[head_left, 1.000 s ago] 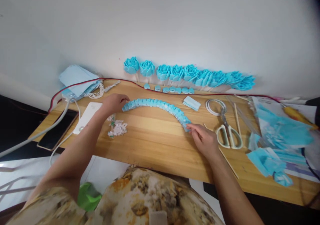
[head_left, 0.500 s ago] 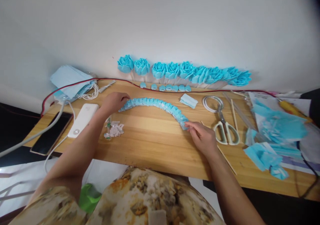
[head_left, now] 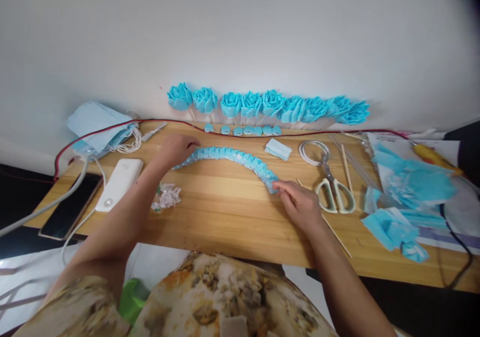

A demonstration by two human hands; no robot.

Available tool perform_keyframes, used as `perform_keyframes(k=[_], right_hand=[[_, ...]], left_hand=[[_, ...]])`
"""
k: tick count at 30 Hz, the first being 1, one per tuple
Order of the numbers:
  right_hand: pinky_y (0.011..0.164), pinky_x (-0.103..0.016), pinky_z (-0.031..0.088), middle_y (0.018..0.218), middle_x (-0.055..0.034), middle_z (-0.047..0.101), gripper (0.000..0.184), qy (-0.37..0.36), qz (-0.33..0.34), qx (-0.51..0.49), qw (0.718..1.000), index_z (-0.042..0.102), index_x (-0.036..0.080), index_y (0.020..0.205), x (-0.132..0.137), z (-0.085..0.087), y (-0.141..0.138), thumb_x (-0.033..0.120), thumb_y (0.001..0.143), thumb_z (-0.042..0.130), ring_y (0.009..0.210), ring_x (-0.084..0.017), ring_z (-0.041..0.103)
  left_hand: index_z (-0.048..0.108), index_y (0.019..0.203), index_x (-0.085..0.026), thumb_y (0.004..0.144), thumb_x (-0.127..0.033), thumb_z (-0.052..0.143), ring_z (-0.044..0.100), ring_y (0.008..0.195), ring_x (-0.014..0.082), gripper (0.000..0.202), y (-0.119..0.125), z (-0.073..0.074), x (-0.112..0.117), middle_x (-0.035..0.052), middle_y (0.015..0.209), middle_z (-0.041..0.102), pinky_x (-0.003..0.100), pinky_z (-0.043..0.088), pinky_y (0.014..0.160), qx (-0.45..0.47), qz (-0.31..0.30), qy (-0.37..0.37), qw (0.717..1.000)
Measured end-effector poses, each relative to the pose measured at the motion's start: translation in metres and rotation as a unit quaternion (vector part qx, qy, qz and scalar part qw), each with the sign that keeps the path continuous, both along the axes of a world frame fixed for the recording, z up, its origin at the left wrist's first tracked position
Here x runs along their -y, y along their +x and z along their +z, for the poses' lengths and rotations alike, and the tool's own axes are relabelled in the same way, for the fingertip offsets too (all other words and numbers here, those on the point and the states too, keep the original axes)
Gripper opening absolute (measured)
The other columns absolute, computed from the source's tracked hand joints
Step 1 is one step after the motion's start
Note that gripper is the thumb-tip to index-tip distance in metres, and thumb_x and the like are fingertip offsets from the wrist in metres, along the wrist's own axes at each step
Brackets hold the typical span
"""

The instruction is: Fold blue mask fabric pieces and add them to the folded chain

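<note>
A curved row of overlapping folded blue fabric pieces (head_left: pixel 234 155) arcs across the wooden table between my hands. At its right, near end, my right hand (head_left: pixel 300 204) pinches the last folded fabric piece between thumb and fingers. My left hand (head_left: pixel 179 149) is over the far left part of the row, fingers curled together. Whatever its fingertips may hold is hidden, and the wrist covers some of the row's left end. A small stack of flat blue fabric pieces (head_left: pixel 278 149) lies behind the row.
Blue fabric roses (head_left: pixel 272 102) on sticks lean against the wall, with small blue rolls before them. Scissors (head_left: pixel 333 192), a wire coil (head_left: pixel 314 153) and blue scraps (head_left: pixel 390 227) lie right. Left are face masks (head_left: pixel 97 122), a power bank (head_left: pixel 120 184), a phone (head_left: pixel 71 207) and white clippings (head_left: pixel 167 197).
My left hand has shifted to the right along the row's far side. My right hand keeps its pinch on the near end. The whole view has slid slightly.
</note>
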State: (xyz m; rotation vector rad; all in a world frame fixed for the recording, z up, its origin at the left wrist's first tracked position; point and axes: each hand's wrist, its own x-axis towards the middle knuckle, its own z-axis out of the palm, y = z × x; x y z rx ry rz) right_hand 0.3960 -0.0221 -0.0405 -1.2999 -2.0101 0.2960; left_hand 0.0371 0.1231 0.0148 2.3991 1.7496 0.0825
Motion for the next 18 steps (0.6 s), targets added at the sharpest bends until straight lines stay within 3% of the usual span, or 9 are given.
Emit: perform_keyframes(k=[6,10,15,18], right_hand=[[0.078,-0.032,0.058,0.098,-0.0039,0.078,0.03,0.007,-0.003,-0.001,1.0,0.07,0.026,0.11,0.0,0.002,0.0,0.015,0.095,0.047,0.089,-0.019,0.075],[0.077,-0.031,0.057,0.1,-0.0046,0.078,0.03,0.018,0.005,0.002,1.0,0.07,0.025,0.11,0.001,0.002,0.0,0.014,0.095,0.046,0.09,-0.019,0.075],[0.076,-0.031,0.057,0.1,-0.0045,0.078,0.03,0.015,0.0,0.002,1.0,0.07,0.025,0.11,0.001,0.002,0.001,0.014,0.095,0.046,0.089,-0.019,0.075],[0.076,-0.031,0.057,0.1,-0.0047,0.078,0.03,0.014,0.005,0.002,1.0,0.069,0.025,0.111,0.001,0.002,0.001,0.014,0.095,0.046,0.089,-0.019,0.075]], left_hand=[[0.076,0.111,-0.023,0.089,-0.026,0.038,0.069,0.104,0.0252,0.044,0.005,-0.005,-0.006,0.0042,0.117,0.075,0.031,0.051,0.086,-0.033,-0.005,-0.019,0.999],[0.075,0.112,-0.023,0.091,-0.028,0.039,0.068,0.106,0.0253,0.043,0.012,-0.001,-0.007,0.0044,0.118,0.075,0.031,0.05,0.087,0.004,-0.008,-0.001,1.0],[0.075,0.111,-0.022,0.088,-0.021,0.04,0.067,0.107,0.0256,0.042,0.026,0.005,-0.005,0.005,0.119,0.075,0.031,0.049,0.089,-0.015,-0.028,-0.037,0.999],[0.076,0.107,-0.023,0.09,-0.026,0.042,0.068,0.103,0.0257,0.038,0.033,0.008,-0.006,0.0048,0.114,0.076,0.03,0.049,0.086,-0.007,-0.027,-0.02,0.999]])
